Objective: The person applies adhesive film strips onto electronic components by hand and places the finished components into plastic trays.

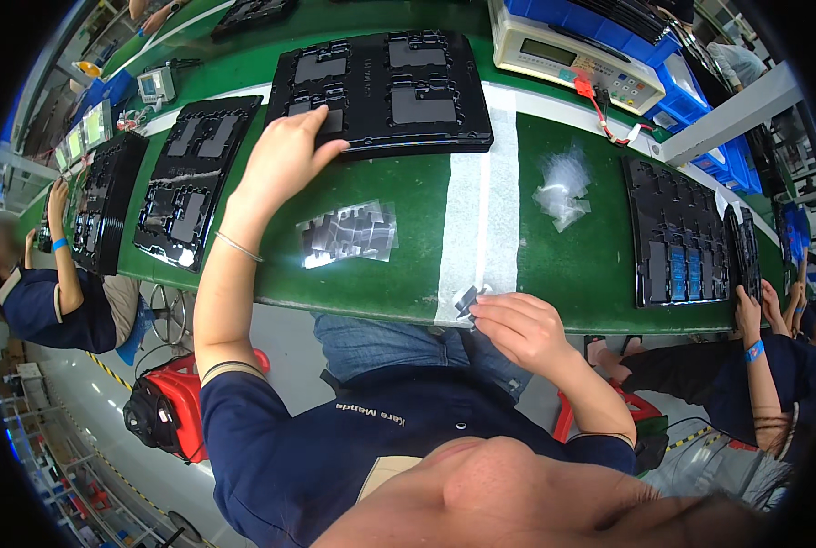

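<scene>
My left hand (285, 160) reaches over the near left corner of a black moulded tray (369, 82). Its thumb and index finger are spread, close to a flat grey piece (333, 121) in the tray's near left pocket; whether they touch it I cannot tell. At the table's front edge my right hand (522, 331) pinches a small dark strip with clear film (468, 301), over the white band (486, 201). Between my hands lie clear sheets with dark strips (349, 234).
Crumpled clear film (563, 187) lies to the right. More black trays stand left (184, 183) and right (678, 233), with co-workers at both ends. Behind is a white bench instrument (577, 59) with red leads (595, 96), beside a grey post (732, 114).
</scene>
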`<state>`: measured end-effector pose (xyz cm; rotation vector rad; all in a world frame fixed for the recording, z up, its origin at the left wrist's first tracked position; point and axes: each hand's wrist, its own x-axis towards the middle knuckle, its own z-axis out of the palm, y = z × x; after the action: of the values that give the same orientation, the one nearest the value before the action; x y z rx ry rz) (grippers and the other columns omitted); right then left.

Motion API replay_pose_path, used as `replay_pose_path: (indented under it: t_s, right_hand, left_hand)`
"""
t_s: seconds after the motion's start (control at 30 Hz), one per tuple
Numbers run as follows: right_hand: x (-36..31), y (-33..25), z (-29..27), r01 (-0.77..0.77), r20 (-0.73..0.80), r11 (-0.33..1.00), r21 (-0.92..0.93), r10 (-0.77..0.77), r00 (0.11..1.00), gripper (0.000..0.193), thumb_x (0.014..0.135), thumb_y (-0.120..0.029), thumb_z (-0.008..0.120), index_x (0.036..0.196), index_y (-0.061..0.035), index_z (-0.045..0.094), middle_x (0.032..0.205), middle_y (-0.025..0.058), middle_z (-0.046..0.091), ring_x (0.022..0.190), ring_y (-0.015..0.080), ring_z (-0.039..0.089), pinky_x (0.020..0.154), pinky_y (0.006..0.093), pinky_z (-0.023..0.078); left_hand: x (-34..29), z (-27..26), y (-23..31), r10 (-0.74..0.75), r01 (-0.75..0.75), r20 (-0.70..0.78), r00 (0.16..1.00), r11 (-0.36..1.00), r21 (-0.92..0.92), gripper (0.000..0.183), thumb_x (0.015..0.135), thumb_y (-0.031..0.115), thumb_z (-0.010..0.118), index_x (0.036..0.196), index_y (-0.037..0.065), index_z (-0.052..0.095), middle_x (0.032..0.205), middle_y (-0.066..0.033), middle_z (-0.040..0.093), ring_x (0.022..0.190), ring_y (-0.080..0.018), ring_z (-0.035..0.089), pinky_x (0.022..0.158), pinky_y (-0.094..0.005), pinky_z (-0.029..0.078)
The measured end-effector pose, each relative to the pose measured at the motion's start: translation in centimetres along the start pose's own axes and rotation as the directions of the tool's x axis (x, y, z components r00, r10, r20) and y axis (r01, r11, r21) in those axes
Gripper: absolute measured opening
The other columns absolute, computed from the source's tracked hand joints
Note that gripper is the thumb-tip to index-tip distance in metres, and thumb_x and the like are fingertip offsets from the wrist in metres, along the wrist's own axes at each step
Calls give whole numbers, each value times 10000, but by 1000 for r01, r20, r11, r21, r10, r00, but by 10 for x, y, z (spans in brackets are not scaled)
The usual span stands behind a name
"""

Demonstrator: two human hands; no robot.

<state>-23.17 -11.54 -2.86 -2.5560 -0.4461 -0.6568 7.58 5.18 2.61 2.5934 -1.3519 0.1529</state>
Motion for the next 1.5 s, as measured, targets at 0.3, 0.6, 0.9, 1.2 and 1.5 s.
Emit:
replay_pose_path:
  t_s: [0.3,0.6,0.9,1.2,1.5]
  right_hand:
    - [-1,1,-1,1,-11,1000,23,-1,1000,115,664,-57,631,773,-22,624,896,66,641,876,208,617,712,317,508]
    - [38,33,-25,-73,-196,990,118,96,976,148,599,7,632,720,-80,637,965,69,575,959,243,511,761,347,431]
    - [78,88,-16,-167,-119,786,595,292,949,82,753,-23,550,797,-33,619,872,69,551,778,167,548,712,280,435]
    - [69,84,3,-274,54,818,506,287,957,259,768,-219,657,687,-26,503,662,55,514,608,181,505,570,302,409]
    - [65,105,-37,-365,196,667,649,317,928,122,787,-123,624,748,-13,587,809,57,603,758,148,557,699,278,441]
  left_hand:
    - [-9,19,-31,109,-58,-177,978,961,271,634,789,416,588,1240,-3,436,1175,-183,529,1208,-275,403,1036,-435,242]
    - [-12,3,68,254,-81,83,964,573,-816,398,793,77,580,1179,32,495,1179,-78,520,1049,-175,519,907,-316,405]
    - [7,37,105,247,208,259,934,216,-954,76,812,37,603,880,9,581,798,21,561,738,-36,499,656,-190,413]
    - [0,50,111,425,-174,50,904,473,-864,83,746,72,665,770,18,607,684,-50,570,564,-117,524,516,-244,420]
    - [-16,52,113,389,231,295,873,203,-951,124,718,63,688,790,3,607,665,-57,563,536,-132,521,504,-243,419]
